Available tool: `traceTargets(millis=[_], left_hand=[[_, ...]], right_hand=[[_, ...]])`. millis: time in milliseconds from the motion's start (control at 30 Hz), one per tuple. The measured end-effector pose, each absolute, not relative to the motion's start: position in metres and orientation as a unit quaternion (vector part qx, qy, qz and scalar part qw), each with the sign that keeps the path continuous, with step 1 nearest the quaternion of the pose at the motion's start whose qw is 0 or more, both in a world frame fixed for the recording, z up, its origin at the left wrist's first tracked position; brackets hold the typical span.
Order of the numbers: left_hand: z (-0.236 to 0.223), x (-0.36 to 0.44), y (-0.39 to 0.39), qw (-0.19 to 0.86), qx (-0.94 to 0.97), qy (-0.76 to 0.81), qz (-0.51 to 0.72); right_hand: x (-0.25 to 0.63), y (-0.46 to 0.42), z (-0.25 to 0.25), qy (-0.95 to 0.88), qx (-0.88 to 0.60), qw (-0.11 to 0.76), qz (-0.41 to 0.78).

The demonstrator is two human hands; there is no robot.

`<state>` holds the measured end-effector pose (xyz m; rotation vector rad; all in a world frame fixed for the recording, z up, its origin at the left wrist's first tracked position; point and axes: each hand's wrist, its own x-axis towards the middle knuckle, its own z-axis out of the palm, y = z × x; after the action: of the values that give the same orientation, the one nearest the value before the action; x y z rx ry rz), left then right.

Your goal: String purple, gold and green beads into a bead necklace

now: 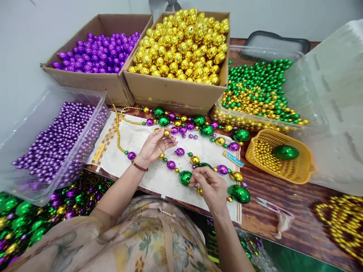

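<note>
My left hand [155, 145], with a dark red bead bracelet at the wrist, pinches a gold bead [167, 133] between thumb and fingertips. From that bead a thin pale strand [181, 155] slants down to my right hand [208, 185], whose thumb and fingers are closed on it. Whether it is thread or a fine needle I cannot tell. Around both hands a bead garland [206, 130] of purple, green and gold balls loops over the white cloth [153, 177]. A large green ball [185, 177] lies just left of my right fingers. A few loose purple beads [191, 136] rest beyond my left hand.
Cardboard boxes of purple balls [96, 53] and gold balls [181, 49] stand behind. Clear bins hold small purple beads [62, 139] and green-gold beads [261, 90]. At right are a yellow basket [302, 172], scissors [273, 207] and gold bead strands [343, 223].
</note>
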<state>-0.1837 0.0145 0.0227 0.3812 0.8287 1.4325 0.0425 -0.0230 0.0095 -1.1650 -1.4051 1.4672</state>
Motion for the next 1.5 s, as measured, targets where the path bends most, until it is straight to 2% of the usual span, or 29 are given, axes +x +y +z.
traceTargets(millis=[300,467,533,600,733,833,933,1000,1267,1400,1500], left_hand=[[0.028,-0.167,0.007,0.596,0.372,0.458,0.545],[0.057,-0.141,0.01,0.408,0.449,0.511,0.61],[0.077,-0.122,0.02,0.337,0.511,0.496,0.616],[0.098,-0.093,0.037,0.307,0.597,0.451,0.588],[0.121,-0.009,0.094,0.348,0.738,0.317,0.484],[0.107,0.058,0.144,0.319,0.826,0.272,0.376],[0.075,0.109,0.178,0.227,0.893,0.354,0.163],[0.054,0.132,0.187,0.193,0.896,0.388,0.096],[0.021,0.177,0.188,0.12,0.887,0.445,0.025],[0.024,0.171,0.19,0.138,0.879,0.455,0.033],[0.03,0.152,0.189,0.209,0.873,0.434,0.081]], right_hand=[[0.023,-0.013,-0.002,-0.455,-0.437,0.426,0.649],[0.03,-0.008,-0.012,-0.354,-0.445,0.471,0.674],[0.036,-0.007,-0.016,-0.325,-0.445,0.485,0.679],[0.04,-0.006,-0.02,-0.31,-0.44,0.492,0.685],[0.04,-0.005,-0.026,-0.315,-0.42,0.495,0.693],[0.038,-0.004,-0.029,-0.325,-0.417,0.494,0.69],[0.039,-0.003,-0.03,-0.332,-0.415,0.489,0.692],[0.041,-0.002,-0.029,-0.346,-0.41,0.488,0.689],[0.043,-0.004,-0.029,-0.425,-0.432,0.459,0.65],[0.043,-0.003,-0.028,-0.421,-0.425,0.463,0.653],[0.042,-0.001,-0.027,-0.416,-0.426,0.469,0.652]])
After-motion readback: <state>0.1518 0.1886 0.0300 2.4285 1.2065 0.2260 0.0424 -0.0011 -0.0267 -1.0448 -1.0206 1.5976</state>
